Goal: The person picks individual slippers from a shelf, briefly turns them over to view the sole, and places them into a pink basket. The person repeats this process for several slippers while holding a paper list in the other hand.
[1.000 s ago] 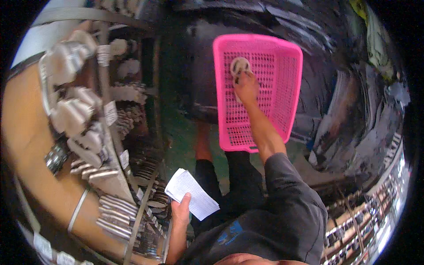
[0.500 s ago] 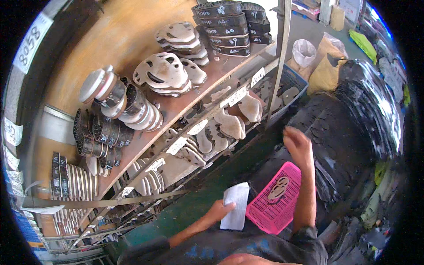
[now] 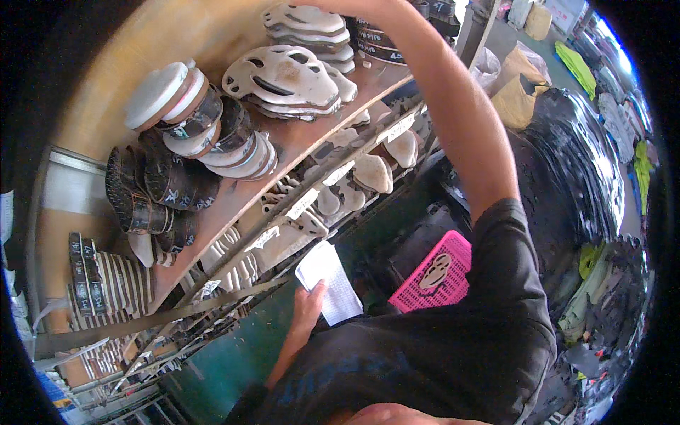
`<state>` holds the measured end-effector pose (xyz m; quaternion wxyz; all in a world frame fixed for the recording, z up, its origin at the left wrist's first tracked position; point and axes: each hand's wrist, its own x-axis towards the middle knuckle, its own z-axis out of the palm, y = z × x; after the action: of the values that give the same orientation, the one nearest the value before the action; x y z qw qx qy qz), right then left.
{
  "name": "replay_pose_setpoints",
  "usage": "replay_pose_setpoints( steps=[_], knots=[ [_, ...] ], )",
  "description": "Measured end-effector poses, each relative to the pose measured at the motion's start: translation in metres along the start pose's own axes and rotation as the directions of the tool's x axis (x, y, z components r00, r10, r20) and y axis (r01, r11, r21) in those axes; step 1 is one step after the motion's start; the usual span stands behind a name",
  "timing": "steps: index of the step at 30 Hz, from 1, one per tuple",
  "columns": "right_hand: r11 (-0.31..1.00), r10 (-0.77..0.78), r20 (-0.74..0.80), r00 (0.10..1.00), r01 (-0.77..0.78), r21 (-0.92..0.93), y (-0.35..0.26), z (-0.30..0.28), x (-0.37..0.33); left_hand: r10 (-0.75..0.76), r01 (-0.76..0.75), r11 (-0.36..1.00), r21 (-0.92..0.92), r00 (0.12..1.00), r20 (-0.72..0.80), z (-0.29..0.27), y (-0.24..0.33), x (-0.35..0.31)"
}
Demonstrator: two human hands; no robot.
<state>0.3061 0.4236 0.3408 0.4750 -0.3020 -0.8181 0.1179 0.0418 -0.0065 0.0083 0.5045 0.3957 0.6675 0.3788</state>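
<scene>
My left hand [image 3: 307, 306] grips a folded sheet of white paper [image 3: 336, 282], its thumb lying across the near face. Stretched up over the shelf, my right arm ends in my right hand [image 3: 322, 3], which the picture's upper edge mostly cuts off, so its fingers do not show. Just below it is a stack of white, cut-out sole-shaped plates [image 3: 308, 32] on the wooden shelf [image 3: 283, 159]. A second such stack [image 3: 283, 79] lies nearer. Between my arms is a pink perforated plastic basket [image 3: 450, 283] holding one pale plate with holes [image 3: 435, 271].
Left on the shelf, round white-and-black blocks [image 3: 205, 117] lean in a pile beside black cutting dies [image 3: 159, 188]. A lower shelf bears pale shoe-shaped plates [image 3: 372, 173]. Black sheet material [image 3: 567, 156] is heaped at right, with yellowish sacks [image 3: 520, 88] beyond.
My right arm has swung from beside the basket up to the top of the shelf. The paper in my left hand has moved left and up, and the view has shifted.
</scene>
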Motion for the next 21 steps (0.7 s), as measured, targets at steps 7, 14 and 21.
replay_pose_setpoints(
  steps=[7,14,21],
  knots=[
    [0.851,0.393,-0.206,0.896,-0.27,0.45,-0.019,0.013,-0.144,-0.075,0.064,0.986,0.155,0.995,0.07,-0.017,-0.002,-0.009],
    [0.5,0.817,-0.113,0.566,-0.597,0.628,-0.078,0.085,-0.387,-0.233,0.103,0.888,0.448,0.941,0.245,0.009,0.001,-0.026],
    [-0.024,0.879,0.327,0.346,-0.653,0.757,-0.178,0.138,-0.533,-0.035,-0.058,0.965,0.256,0.939,0.342,0.037,0.018,-0.05]
  ],
)
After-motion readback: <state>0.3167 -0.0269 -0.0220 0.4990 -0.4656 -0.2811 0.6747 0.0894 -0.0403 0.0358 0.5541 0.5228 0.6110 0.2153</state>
